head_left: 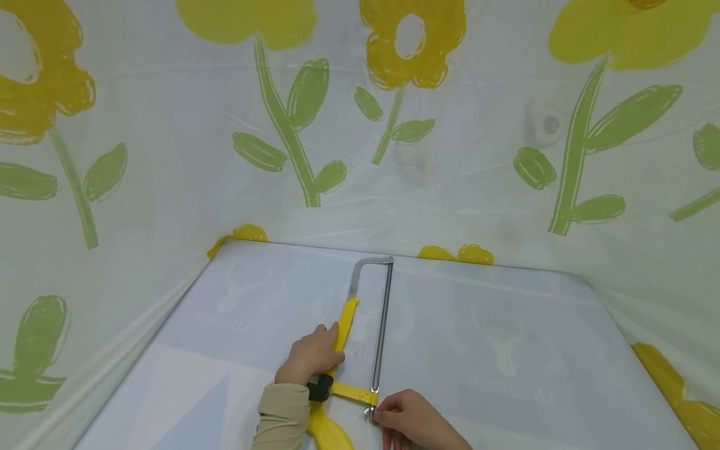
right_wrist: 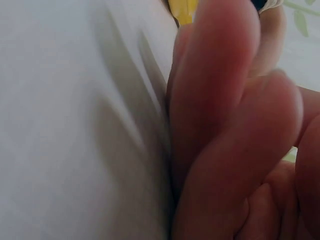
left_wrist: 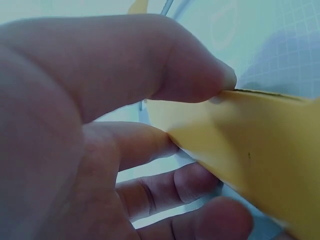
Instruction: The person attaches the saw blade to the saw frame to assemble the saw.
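A hacksaw (head_left: 345, 325) with a yellow frame and handle lies on the covered table, its grey bow at the far end and its blade (head_left: 384, 325) along the right side. My left hand (head_left: 312, 355) grips the yellow frame bar. In the left wrist view, thumb and fingers pinch the edges of the yellow bar (left_wrist: 250, 150). At the blade's near end sits a silver wing nut (head_left: 369, 412), which my right hand (head_left: 413, 417) pinches between thumb and index finger. The right wrist view shows mostly curled fingers (right_wrist: 225, 125) close to the table; the nut is hidden there.
The table (head_left: 478, 350) has a pale cover with faint deer-head prints. Behind and on both sides hangs a white curtain (head_left: 450, 187) with yellow flowers and green leaves. A black band (head_left: 320, 387) circles the left wrist over a beige sleeve (head_left: 283, 415).
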Motion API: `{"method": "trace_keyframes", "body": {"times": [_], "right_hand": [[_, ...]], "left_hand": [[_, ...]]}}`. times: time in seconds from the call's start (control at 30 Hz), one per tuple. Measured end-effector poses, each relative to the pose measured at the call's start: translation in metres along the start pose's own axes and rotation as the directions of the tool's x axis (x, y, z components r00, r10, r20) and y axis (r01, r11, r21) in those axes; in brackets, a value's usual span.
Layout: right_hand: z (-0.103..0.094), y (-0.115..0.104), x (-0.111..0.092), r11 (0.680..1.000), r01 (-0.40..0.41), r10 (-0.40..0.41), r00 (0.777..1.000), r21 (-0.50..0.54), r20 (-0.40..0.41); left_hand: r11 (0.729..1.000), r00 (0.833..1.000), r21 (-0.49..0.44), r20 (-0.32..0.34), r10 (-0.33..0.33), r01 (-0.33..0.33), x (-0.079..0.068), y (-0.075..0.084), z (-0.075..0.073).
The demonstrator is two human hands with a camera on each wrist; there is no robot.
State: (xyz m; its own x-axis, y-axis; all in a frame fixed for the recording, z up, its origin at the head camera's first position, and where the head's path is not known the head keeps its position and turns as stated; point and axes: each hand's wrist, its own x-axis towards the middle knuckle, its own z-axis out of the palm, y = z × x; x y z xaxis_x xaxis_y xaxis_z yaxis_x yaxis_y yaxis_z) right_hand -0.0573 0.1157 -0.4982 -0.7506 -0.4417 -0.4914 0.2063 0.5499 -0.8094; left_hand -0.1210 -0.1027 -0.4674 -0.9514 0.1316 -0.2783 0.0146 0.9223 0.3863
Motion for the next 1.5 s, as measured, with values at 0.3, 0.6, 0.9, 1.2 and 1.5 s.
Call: {"method": "trace_keyframes", "body": {"times": [0.3, 0.6, 0.9, 1.2, 1.5], "right_hand": [[0.0036, -0.0009, 0.0007, 0.999, -0.038, 0.038, 0.999, -0.013, -0.016], [0.0006, -0.0001, 0.0017, 0.998, -0.070, 0.070, 0.997, -0.006, -0.039], [0.0000, -0.0006, 0.0008, 1.000, -0.024, 0.024, 0.999, -0.009, -0.025], [-0.0020, 0.0040, 0.0000, 0.999, 0.028, -0.030, 0.998, 0.039, 0.050], [0.0019, 0.0035, 0.0023, 1.000, 0.004, -0.004, 1.000, 0.018, 0.008]], "left_hand": [[1.000, 1.000, -0.009, 0.014, -0.005, 0.005, -0.0042, -0.0010, -0.0014], [1.000, 1.000, -0.011, 0.010, 0.022, -0.022, 0.0006, -0.0002, -0.0009], [1.000, 1.000, -0.016, 0.010, 0.008, -0.008, 0.0001, 0.0008, -0.0016], [0.999, 1.000, -0.025, 0.000, 0.020, -0.020, -0.0019, 0.0010, -0.0026], [0.999, 1.000, -0.049, -0.015, 0.019, -0.020, -0.0007, -0.0019, -0.0014]]}}
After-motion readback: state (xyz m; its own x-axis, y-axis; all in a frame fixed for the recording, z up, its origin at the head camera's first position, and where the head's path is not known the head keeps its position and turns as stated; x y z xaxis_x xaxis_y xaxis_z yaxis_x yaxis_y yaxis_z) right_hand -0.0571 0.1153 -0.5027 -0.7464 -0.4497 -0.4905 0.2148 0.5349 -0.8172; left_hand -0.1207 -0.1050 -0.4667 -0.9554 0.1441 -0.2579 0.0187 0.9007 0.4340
